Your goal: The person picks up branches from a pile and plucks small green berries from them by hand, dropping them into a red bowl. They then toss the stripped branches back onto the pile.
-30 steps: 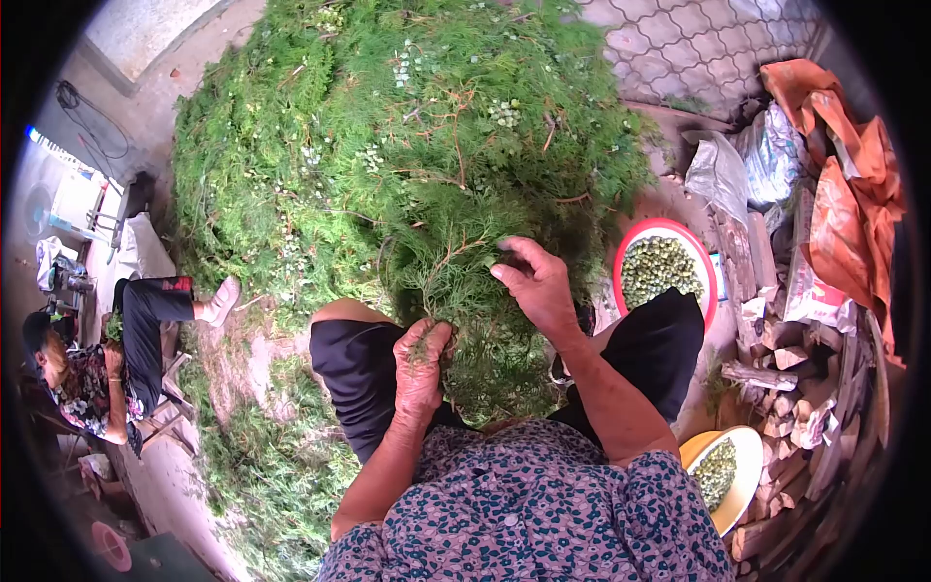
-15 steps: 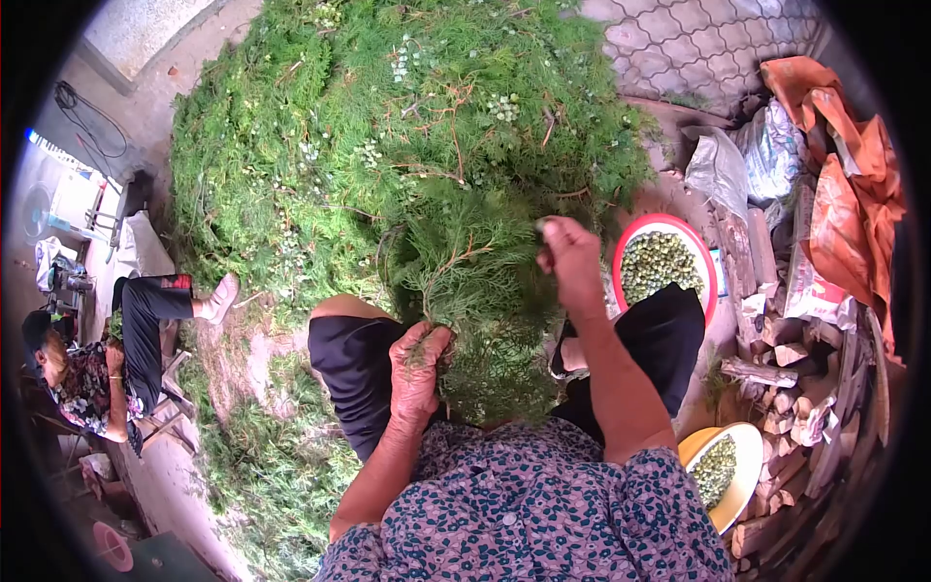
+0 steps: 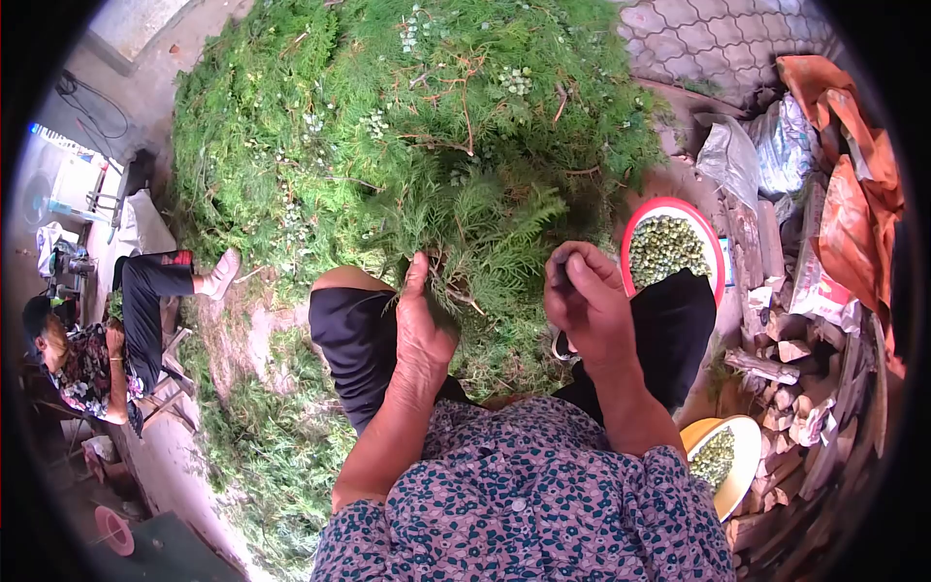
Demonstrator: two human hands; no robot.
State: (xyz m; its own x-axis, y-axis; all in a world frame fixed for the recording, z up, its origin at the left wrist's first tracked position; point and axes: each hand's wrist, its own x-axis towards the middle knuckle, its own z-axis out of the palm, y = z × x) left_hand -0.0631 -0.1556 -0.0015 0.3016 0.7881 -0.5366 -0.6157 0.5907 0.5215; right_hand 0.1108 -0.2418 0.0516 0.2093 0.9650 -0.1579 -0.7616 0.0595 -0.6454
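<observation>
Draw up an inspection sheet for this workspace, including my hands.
Surface: floor, partly strewn with loose greenery.
Job's things: large pile of leafy branches; red-rimmed basin and yellow bowl, both holding small green pieces.
Clutter: split firewood, bags and orange sheet at right.
Hands: left hand against foliage, thumb raised; right hand curled, contents unclear.
Cables: dark cable, upper left.
Surroundings: seated person at left.
</observation>
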